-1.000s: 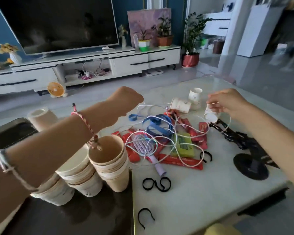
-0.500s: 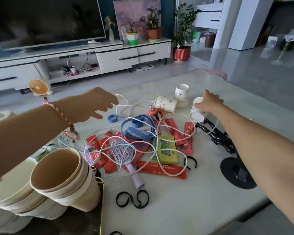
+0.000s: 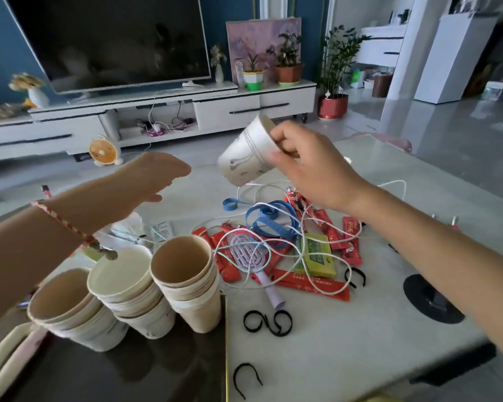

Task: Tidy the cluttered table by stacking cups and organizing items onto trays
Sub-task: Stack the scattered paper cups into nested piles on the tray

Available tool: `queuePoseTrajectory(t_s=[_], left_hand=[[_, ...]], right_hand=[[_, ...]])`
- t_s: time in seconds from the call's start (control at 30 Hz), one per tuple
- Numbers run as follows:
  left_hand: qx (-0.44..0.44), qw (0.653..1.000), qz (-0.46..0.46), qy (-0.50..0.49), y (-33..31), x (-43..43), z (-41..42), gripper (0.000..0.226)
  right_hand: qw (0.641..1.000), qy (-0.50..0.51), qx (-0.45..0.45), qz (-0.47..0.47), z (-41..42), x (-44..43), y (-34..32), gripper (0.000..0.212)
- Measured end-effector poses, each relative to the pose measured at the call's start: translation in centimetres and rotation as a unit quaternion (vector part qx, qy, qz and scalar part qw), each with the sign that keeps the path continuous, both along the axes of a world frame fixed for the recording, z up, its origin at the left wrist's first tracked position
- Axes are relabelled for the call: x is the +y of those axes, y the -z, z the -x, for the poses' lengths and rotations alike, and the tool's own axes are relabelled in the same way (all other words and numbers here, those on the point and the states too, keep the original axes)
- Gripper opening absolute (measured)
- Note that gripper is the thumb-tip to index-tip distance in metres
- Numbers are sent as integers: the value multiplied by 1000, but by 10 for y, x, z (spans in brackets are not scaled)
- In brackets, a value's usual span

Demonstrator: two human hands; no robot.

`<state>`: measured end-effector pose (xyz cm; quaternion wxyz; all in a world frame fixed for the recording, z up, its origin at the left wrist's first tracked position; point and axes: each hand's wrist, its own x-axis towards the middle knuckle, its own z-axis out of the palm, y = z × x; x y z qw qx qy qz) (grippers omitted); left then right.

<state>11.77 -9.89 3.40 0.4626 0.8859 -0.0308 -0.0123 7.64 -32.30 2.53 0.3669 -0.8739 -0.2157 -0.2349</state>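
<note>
1. right hand (image 3: 308, 166) is up in the air over the table (image 3: 360, 343), fingers wrapped round the rim of a white cup (image 3: 246, 156). the cup is tipped on its side, bottom pointing down-left.
2. left hand (image 3: 154, 181) hangs loose and open just left of that cup, holding nothing, not touching it.
3. three cup stacks (image 3: 183, 282) sit at the near left on a dark tray (image 3: 128, 372), mouths up, packed right beside each other.
4. middle of the table is a mess: white cord (image 3: 311, 282) looped over red packets (image 3: 311, 287), a green packet (image 3: 317, 256), a blue strap (image 3: 270, 219) and a purple brush (image 3: 249, 253).
5. black loops (image 3: 269, 322) lie near the front edge, and a black round base (image 3: 431, 300) sits under the right forearm.
</note>
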Motion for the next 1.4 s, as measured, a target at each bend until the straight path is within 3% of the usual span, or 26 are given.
queuePoseTrajectory(t_s=[0.2,0.33,0.43,0.6,0.73,0.87,0.97,1.13,1.2,1.3,1.4], left_hand=[[76,992,-11,-101,28,141,37,34],[242,947,135,-161,59,190,71,70],[290,923,212,-137,75,204,87,88],[292,923,221,-117,74,193,94,86],[168,964,125,-163,56,175,83,68],[106,977,83,-164,31,152,69,50],[69,988,57,-122,18,129,58,22],[67,996,19,-63,8,71,42,9],[100,994,27,-20,8,33,29,13],[123,992,9,25,9,-6,6,20],[123,990,-42,48,4,-43,-25,20]], right_hand=[[975,-212,-35,59,46,127,-22,16],[957,-237,-10,164,38,195,-7,14],[936,-209,43,281,30,232,11,16],[905,-242,129,325,32,245,26,27],[922,-205,122,304,28,233,13,30],[941,-152,110,280,15,205,-1,26],[950,-145,208,180,4,166,-5,23],[952,-61,300,-26,-29,70,4,13],[926,-11,341,-162,-40,13,11,9],[858,101,376,-335,-57,-55,38,12],[835,230,368,-338,-71,-98,69,8]])
